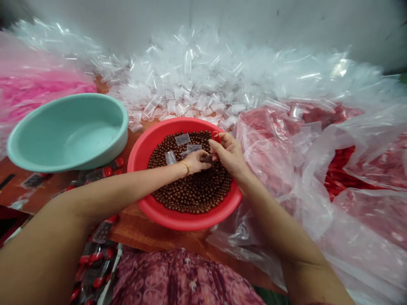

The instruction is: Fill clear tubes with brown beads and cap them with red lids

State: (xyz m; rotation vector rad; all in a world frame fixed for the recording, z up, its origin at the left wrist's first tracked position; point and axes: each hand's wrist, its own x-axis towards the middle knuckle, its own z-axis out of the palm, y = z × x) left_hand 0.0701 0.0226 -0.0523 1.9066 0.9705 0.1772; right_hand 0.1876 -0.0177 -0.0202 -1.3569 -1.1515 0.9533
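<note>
A red basin [187,222] full of small brown balls [187,195] stands in front of me. Over the balls, my left hand [194,162], with a gold bracelet at the wrist, is closed on a small clear plastic container [207,159] that looks dark with balls inside. My right hand [232,154] pinches a red cap [216,136] by the basin's right rim, close above the container. Several clear containers, among them one clear container [170,157], lie on the balls left of my hands.
A pale green basin [66,131] sits at left, near a bag of pink pieces [34,91]. Clear containers [203,72] are heaped along the wall. At right, a plastic bag [286,169] holds red pieces [340,169]. Red-capped filled containers [95,256] lie at lower left.
</note>
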